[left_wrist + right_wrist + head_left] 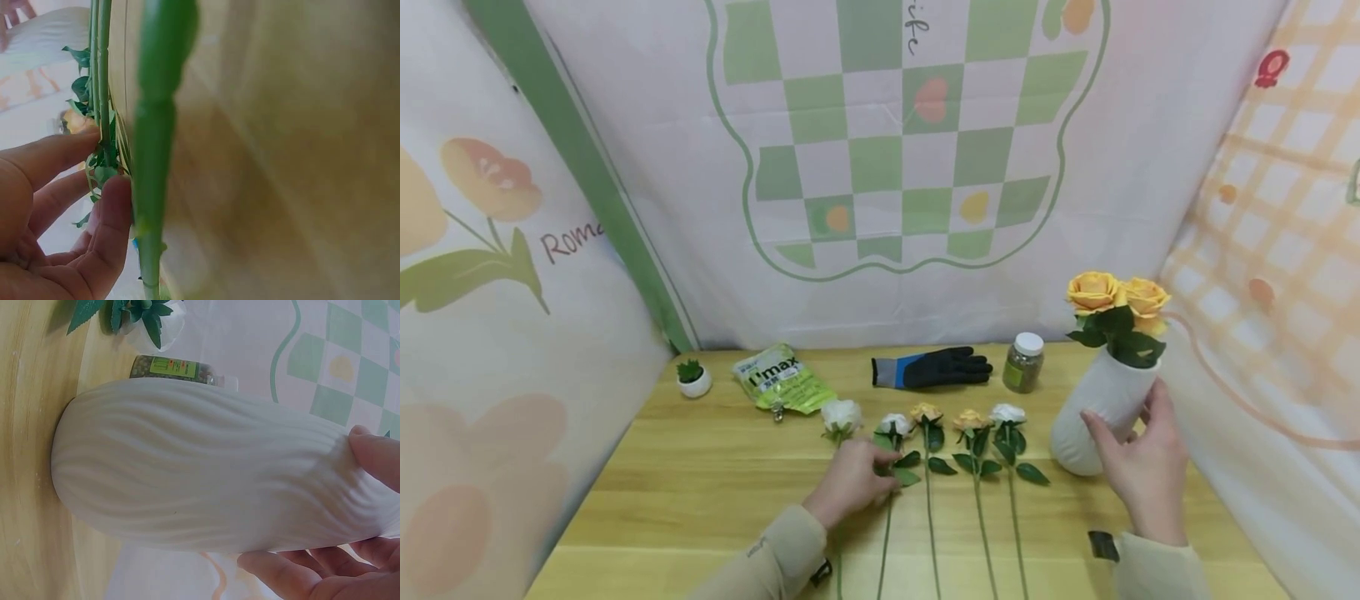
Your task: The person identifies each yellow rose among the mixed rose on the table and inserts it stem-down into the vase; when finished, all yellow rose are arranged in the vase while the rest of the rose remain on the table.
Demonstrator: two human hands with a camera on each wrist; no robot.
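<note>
Down on the pale wooden tabletop [700, 492], the left hand [850, 482] lay over the row of cut flowers, fingers [109, 215] curled about the green stem [153, 156] of the white rose at the left end of the row [841, 416]; the wrist view showed thumb and fingertips pinching that stem against the wood. Beside it lay four more stems side by side: a small white rose [895, 424], two orange roses [927, 412] and [970, 419], and another white bloom [1007, 413], all with heads pointing away from the person.

Over on the right, the right hand [1138, 467] was wrapped around the ribbed white ceramic vase [1101, 408], thumb on one side and fingers on the other. That vase stood tilted, its base on the table, with two yellow-orange roses [1116, 293] already in its mouth.

Behind the row lay a black and blue work glove [932, 369], a white-capped jar of green granules [1023, 362] near the vase, a green printed packet [782, 381] and a tiny potted succulent in a white bowl [693, 377].
</note>
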